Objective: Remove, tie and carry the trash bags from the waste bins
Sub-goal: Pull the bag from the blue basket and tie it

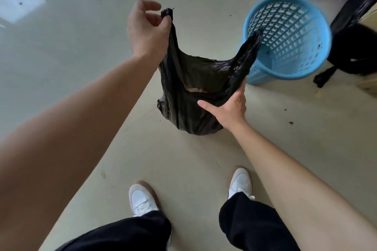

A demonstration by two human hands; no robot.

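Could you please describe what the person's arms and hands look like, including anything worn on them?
No sleeves are visible on either arm. The left hand and right hand wear no gloves, and I see no watch, ring or bracelet.

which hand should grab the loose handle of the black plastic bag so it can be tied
Right, probably. The right hand lies open against the black plastic trash bag just below its free handle, which sticks up unheld. The left hand is busy pinching the other handle.
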